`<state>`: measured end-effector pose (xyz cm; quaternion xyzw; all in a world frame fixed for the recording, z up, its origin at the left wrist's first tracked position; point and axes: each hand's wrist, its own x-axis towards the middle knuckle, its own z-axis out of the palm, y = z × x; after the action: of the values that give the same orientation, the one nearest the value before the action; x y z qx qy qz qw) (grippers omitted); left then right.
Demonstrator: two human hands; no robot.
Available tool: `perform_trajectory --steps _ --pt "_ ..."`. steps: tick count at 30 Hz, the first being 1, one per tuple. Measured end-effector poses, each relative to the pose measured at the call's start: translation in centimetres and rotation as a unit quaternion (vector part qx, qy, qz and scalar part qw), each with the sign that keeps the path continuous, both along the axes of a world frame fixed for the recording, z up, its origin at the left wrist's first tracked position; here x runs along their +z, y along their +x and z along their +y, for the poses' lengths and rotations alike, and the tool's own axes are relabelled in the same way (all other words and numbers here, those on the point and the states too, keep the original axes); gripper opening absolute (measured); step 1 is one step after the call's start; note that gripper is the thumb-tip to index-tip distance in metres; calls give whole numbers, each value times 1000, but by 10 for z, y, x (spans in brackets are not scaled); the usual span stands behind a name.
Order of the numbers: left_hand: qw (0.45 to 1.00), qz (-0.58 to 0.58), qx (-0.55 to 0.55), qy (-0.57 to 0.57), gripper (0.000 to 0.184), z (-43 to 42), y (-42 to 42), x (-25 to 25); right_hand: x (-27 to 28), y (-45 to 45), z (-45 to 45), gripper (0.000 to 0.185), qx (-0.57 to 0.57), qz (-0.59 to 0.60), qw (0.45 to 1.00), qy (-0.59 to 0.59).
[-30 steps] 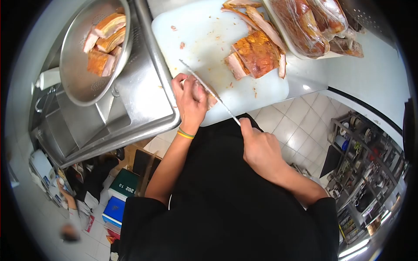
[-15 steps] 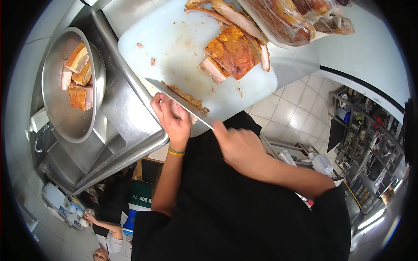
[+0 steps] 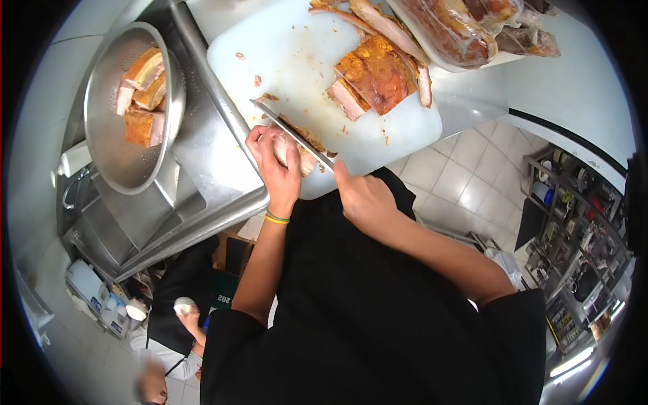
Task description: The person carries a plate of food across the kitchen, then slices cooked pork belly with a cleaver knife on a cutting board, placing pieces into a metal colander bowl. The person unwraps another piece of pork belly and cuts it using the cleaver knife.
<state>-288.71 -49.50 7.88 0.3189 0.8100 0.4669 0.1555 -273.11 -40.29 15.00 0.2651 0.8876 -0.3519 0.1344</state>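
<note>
My left hand (image 3: 279,167) is closed on a pale piece of pork belly (image 3: 308,162), held down near the cutting board's front edge. My right hand (image 3: 368,204) grips a knife (image 3: 294,132) by its handle, which the fingers hide. The blade runs diagonally along the pork, right beside my left fingers. Thin browned trimmings (image 3: 305,133) lie along the blade's far side. Farther back on the white cutting board (image 3: 270,40) rests a larger slab of roasted pork (image 3: 379,73) with orange-brown skin, among cut strips (image 3: 388,27).
Left of the board, a metal colander (image 3: 177,88) holds several pork chunks (image 3: 140,128) over a steel sink (image 3: 108,233). Plastic-wrapped meat (image 3: 466,30) sits on a tray at the upper right. A co-worker (image 3: 172,307) stands at lower left with white round objects in hand. Shelving (image 3: 574,223) stands at right.
The camera view has shifted, moving the board and colander rightward in the picture. Both hands stay on the pork and knife. The co-worker's hands have moved apart.
</note>
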Motion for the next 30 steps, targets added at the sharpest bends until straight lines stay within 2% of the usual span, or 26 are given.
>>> perform_trajectory --steps 1,3,4,5,7,9,10,11,13,14,15,16,18,19,20,21,22,23,25,26,27,28,30 --pt "1000 10 1 3 42 -3 -1 2 -10 -12 3 25 -8 15 1000 -10" --pt "996 -38 -67 38 62 -13 1 9 -18 -30 8 25 -26 54 998 15" --pt "994 -38 -106 17 81 -18 -1 8 -22 -39 15 27 -23 69 997 10" --pt "993 29 -114 9 91 -18 -2 7 -25 -48 23 29 -22 84 996 6" --pt "992 59 -106 35 94 -16 3 5 -31 -45 45 28 -33 99 993 -54" --pt "998 13 -46 28 94 -16 10 -23 -51 -26 65 31 -32 104 990 -86" --pt "996 73 -57 -1 94 -10 8 -15 -39 -14 70 38 -58 134 978 -149" --pt "989 126 -63 -34 95 -7 2 -7 -45 -3 73 43 -62 132 984 -99" --pt "998 60 -23 4 90 -4 -17 20 -35 7 80 37 -69 125 988 -61" --pt "991 -12 -18 132 80 -7 -39 14 -25 6 79 37 -59 130 988 -52" --pt "989 13 -12 144 78 -15 -59 26 -14 19 80 32 -70 110 990 -61" --pt "986 135 1 100 73 -21 -89 58 -5 31 80 28 -89 81 990 -72" --pt "986 164 31 11 58 -30 -141 120 15 46 72 25 -115 71 990 -38" --pt "976 211 45 4 60 -28 -162 145 21 56 66 23 -127 72 989 -14" --pt "942 322 41 -84 66 -37 -203 143 22 66 62 22 -130 90 987 12" --pt "925 361 67 -95 69 -40 -234 126 24 75 60 22 -138 82 987 17" --pt "920 360 65 -140 67 -45 -268 105 26 84 58 22 -151 80 985 32" --pt "923 356 56 -137 67 -39 -261 105 28 93 54 21 -165 80 982 44" --pt "935 342 -37 -85 68 -12 -229 112 35 108 50 20 -203 82 974 49" --pt "957 258 -116 -69 71 3 -205 99 39 114 48 19 -227 86 969 49" --pt "950 232 -210 -5 72 22 -177 72 42 118 46 19 -236 81 967 51" --pt "960 61 -266 -70 74 41 -133 79 45 120 45 19 -262 89 960 39" --pt "942 60 -329 7 75 71 -76 24 47 128 46 16 -313 97 945 2"
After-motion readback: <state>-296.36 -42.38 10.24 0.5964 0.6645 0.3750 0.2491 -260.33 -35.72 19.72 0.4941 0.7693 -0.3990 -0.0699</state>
